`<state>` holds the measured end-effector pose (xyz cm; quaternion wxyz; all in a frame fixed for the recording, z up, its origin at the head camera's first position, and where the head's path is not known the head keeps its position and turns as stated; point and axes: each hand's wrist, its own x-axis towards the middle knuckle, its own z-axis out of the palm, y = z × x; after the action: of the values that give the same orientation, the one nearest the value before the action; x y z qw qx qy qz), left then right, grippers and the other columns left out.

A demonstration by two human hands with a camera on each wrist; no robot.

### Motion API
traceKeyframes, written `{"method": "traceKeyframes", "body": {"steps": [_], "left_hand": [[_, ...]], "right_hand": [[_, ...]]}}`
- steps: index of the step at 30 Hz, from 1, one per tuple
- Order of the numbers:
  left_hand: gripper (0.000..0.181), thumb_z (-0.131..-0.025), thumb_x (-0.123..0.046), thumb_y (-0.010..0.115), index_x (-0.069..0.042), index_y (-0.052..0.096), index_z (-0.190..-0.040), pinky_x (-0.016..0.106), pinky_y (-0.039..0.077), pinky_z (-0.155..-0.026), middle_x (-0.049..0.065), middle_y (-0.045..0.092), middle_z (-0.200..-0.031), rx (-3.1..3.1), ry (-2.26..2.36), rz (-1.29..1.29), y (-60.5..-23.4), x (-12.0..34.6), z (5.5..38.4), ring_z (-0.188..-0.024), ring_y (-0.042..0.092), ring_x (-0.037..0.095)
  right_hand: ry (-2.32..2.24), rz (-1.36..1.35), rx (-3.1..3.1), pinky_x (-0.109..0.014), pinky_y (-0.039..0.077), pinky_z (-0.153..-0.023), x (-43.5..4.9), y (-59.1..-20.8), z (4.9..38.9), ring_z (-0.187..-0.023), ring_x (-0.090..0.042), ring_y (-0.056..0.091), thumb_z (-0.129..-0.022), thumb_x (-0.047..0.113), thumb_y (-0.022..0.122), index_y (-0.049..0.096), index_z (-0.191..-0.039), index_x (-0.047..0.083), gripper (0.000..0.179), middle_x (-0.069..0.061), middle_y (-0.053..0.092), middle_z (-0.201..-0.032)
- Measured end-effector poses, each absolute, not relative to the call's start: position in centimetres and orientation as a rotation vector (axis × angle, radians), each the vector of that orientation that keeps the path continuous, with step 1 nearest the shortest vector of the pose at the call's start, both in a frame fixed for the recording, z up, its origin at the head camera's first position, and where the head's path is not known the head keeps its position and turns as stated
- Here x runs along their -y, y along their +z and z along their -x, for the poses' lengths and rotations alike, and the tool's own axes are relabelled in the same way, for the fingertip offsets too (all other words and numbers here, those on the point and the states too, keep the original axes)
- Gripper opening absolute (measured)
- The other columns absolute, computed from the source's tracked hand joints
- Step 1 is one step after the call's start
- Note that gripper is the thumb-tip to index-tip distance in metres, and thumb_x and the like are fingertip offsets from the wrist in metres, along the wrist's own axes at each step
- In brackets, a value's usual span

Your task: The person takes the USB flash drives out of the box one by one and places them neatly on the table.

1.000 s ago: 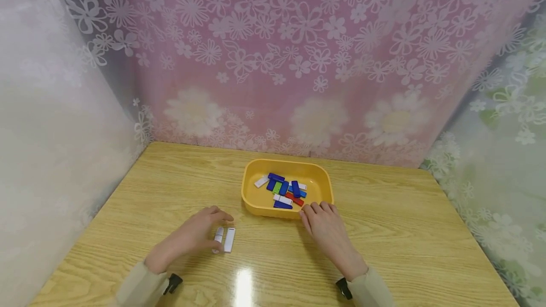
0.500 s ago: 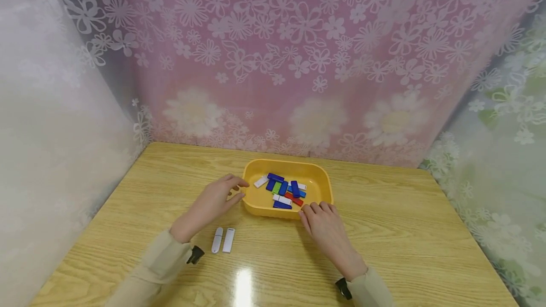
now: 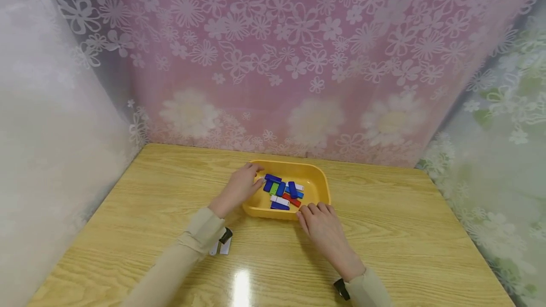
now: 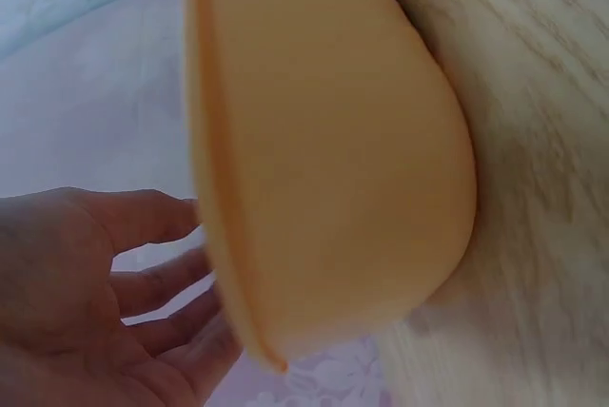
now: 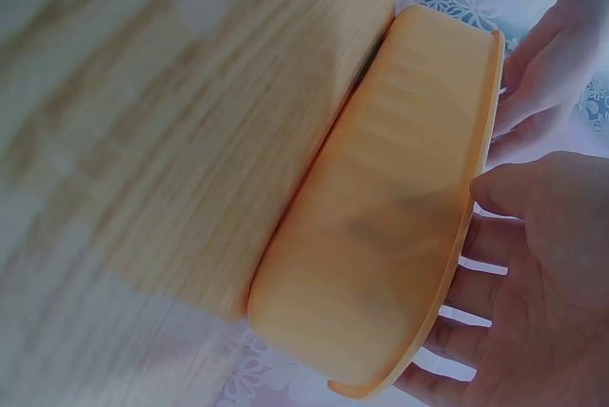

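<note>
A yellow plastic bin holds several USB sticks in blue, white, green and red, among them a red USB stick. My left hand reaches over the bin's left end, its thumb and fingers spread apart. A white USB stick there is mostly hidden by its fingers. In the left wrist view the fingertips pass behind the bin's rim. At the bin's front right corner my right hand grips the rim, thumb on the near side and fingers over it, as the right wrist view also shows.
Two white USB sticks lie side by side on the wooden table, partly covered by the left wrist strap. A pink flowered curtain hangs behind the table, with pale curtains at both sides.
My left hand has moved from beside the two white USB sticks up and right, over the bin's left end. The right hand has stayed on the bin's rim.
</note>
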<state>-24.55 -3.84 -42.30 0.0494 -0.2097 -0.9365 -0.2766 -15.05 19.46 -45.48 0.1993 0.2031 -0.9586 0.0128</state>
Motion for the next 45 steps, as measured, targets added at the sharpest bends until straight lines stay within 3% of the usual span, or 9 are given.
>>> {"method": "traceKeyframes", "body": {"steps": [4,15,22,28,37,45], "left_hand": [[0.035,-0.101,-0.015,0.064,0.004,0.062,-0.13,0.046,0.052,-0.099,0.02,0.063,-0.127,2.906,-0.732,0.649,-43.1,2.8,25.4,-0.115,0.062,0.033],[0.028,-0.102,-0.008,0.058,0.009,0.062,-0.123,0.042,0.046,-0.103,0.02,0.062,-0.115,3.032,-0.365,0.671,-44.2,1.5,26.2,-0.111,0.058,0.031],[0.025,-0.103,0.001,0.05,0.01,0.059,-0.125,0.042,0.05,-0.098,0.023,0.059,-0.114,3.038,-0.294,0.64,-45.1,1.3,26.4,-0.107,0.059,0.033],[0.021,-0.103,-0.001,0.051,0.008,0.059,-0.12,0.043,0.054,-0.091,0.023,0.06,-0.109,2.993,-0.381,0.625,-45.1,1.2,26.2,-0.102,0.061,0.035],[0.016,-0.1,-0.004,0.06,0.005,0.064,-0.112,0.044,0.052,-0.09,0.021,0.064,-0.102,2.951,-0.395,0.65,-45.6,1.2,26.2,-0.099,0.062,0.035],[0.016,-0.093,-0.006,0.073,-0.004,0.061,-0.103,0.039,0.054,-0.072,0.009,0.067,-0.087,2.925,-0.698,0.69,-45.5,1.2,26.7,-0.078,0.064,0.023]], "right_hand": [[0.042,-0.57,2.683,-0.043,0.049,-0.081,-19.4,-45.5,15.0,-0.081,-0.026,0.055,-0.1,0.027,0.065,0.069,-0.097,0.009,0.019,-0.004,0.066,-0.085],[0.048,-0.587,2.651,-0.045,0.049,-0.084,-19.3,-45.6,15.2,-0.078,-0.025,0.055,-0.1,0.025,0.065,0.067,-0.094,0.009,0.018,-0.003,0.063,-0.081],[0.033,-0.597,2.64,-0.045,0.049,-0.082,-19.2,-45.6,15.3,-0.079,-0.026,0.055,-0.101,0.026,0.064,0.067,-0.094,0.009,0.018,-0.003,0.063,-0.082],[0.025,-0.591,2.622,-0.045,0.05,-0.08,-19.3,-45.6,15.3,-0.078,-0.027,0.056,-0.1,0.026,0.065,0.067,-0.092,0.009,0.018,-0.004,0.064,-0.081],[0.03,-0.592,2.629,-0.045,0.05,-0.08,-19.4,-45.7,15.2,-0.078,-0.026,0.055,-0.099,0.025,0.066,0.067,-0.092,0.009,0.018,-0.004,0.064,-0.08],[0.037,-0.563,2.675,-0.046,0.049,-0.083,-19.5,-45.7,15.1,-0.08,-0.026,0.055,-0.099,0.027,0.066,0.067,-0.094,0.01,0.018,-0.004,0.064,-0.082]]}}
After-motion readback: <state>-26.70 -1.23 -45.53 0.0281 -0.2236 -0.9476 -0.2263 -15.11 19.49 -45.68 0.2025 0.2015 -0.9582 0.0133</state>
